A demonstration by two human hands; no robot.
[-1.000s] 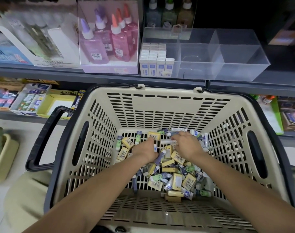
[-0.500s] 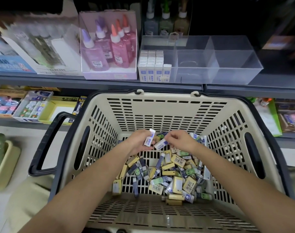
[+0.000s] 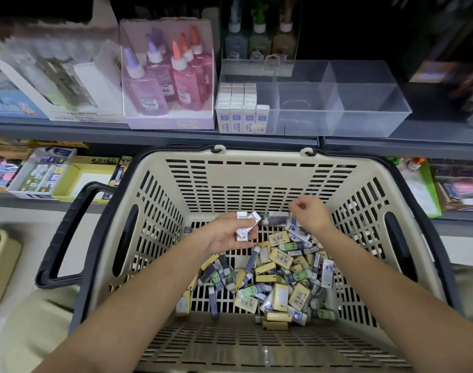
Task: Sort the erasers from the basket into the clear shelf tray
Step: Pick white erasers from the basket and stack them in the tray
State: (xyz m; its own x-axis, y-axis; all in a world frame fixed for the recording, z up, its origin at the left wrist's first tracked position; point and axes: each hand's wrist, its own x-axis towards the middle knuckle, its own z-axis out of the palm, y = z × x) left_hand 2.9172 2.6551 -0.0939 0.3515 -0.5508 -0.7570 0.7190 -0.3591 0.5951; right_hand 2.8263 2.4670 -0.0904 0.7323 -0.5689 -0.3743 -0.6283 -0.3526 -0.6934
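Left hand (image 3: pixel 227 238) centre frame, palm up, grips few white erasers (image 3: pixel 246 224), likely gathering batch per trip. Right hand (image 3: pixel 310 212) curled above pile (image 3: pixel 281 278) in basket (image 3: pixel 257 160); whether holding anything, cannot tell. Clear tray (image 3: pixel 364 111) upper right, leftmost compartment part-stocked.

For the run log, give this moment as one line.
left hand holds white erasers | right hand curled over basket, grip unclear | clear tray left compartment partly filled
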